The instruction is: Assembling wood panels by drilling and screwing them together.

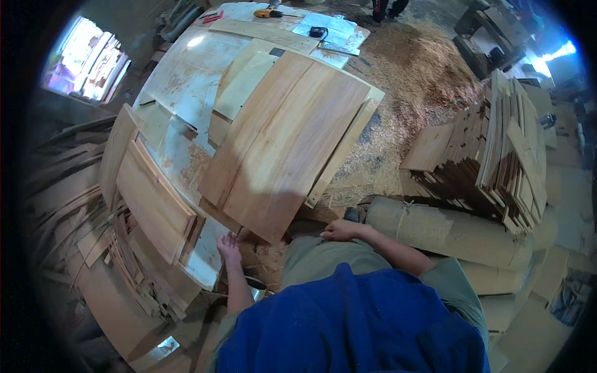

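A broad wooden panel with a seam along its length lies tilted across the workbench, one corner toward me. Beneath its right edge runs a pale wooden strip. My left hand is beside the bench's near end, just below the panel's near edge, fingers stretched toward it; whether they touch is unclear. Over my thigh, my right hand is curled closed. What it may hold is hidden. Thinner boards lie on the bench under and beside the panel.
Boards lean on the bench's left side, above a heap of offcuts. A drill and a red tool lie at the far end. Right are wood shavings, stacked boards and a roll. Another person's legs show far off.
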{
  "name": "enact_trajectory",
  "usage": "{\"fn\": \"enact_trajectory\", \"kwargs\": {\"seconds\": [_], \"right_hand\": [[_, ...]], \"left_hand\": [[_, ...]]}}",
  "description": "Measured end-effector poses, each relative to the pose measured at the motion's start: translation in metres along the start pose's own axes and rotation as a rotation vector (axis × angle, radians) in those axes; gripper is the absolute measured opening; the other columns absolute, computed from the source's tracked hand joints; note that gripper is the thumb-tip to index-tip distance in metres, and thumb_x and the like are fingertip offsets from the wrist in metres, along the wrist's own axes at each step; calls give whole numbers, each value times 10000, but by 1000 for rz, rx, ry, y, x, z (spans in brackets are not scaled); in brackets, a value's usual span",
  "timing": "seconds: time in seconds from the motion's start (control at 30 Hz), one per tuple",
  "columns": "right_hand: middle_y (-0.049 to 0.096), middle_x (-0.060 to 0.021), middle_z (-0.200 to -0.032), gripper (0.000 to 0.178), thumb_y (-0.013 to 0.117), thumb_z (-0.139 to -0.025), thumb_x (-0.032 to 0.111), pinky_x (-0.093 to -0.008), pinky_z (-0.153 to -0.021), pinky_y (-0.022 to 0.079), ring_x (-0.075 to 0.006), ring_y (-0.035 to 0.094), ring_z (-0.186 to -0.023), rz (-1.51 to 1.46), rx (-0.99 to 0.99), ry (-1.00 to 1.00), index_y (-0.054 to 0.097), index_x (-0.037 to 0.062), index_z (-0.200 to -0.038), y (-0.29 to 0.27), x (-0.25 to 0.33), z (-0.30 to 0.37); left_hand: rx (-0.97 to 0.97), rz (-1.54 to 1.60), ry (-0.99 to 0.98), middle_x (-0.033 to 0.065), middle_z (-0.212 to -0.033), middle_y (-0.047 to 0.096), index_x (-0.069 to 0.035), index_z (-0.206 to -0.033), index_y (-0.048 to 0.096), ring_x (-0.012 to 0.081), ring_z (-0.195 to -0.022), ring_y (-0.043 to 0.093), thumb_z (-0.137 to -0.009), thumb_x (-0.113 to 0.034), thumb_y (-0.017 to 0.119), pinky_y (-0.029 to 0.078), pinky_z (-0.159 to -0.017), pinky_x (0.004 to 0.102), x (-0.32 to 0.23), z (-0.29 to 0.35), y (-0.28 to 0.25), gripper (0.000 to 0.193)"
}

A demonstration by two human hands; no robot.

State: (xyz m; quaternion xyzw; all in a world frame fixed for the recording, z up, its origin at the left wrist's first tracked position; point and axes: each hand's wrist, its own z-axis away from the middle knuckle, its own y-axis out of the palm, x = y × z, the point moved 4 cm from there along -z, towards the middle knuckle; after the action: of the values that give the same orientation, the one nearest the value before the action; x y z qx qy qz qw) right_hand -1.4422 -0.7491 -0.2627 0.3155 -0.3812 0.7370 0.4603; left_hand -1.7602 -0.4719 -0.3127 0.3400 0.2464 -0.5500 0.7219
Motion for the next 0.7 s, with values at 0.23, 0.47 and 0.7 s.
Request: {"fn": "enact_trajectory", "kwargs": {"seconds": [0.23,0.47,0.7], "right_hand": [[645,-66,-815,235,547,-902,231,-303,-676,479,-148,589,-727,-427,-261,20,625,16,-957,-115,-5,74],[630,-57,-821,198,555,-896,175,-278,-678,461,-140,577,-749,-259,-805,-102,608,-10,-940,-279,-44,66],[592,-254,-1069,468,493,-902,406,-462,-865,428,-430,545,-1019,313,-829,67,490,29,-1178,-372,-74,22]], "left_hand": [[-116,-104,-59,67,-1035,564,-95,-1104,475,218,-878,549,-819,-430,552,427,-747,336,74,68,-32,446],[-129,33,-98,73,-990,592,-100,-1067,537,211,-865,545,-828,-480,525,420,-774,354,120,112,-39,449],[-186,13,-47,87,-1073,594,-38,-1045,584,228,-963,557,-897,-447,447,437,-839,341,120,148,5,456]]}}
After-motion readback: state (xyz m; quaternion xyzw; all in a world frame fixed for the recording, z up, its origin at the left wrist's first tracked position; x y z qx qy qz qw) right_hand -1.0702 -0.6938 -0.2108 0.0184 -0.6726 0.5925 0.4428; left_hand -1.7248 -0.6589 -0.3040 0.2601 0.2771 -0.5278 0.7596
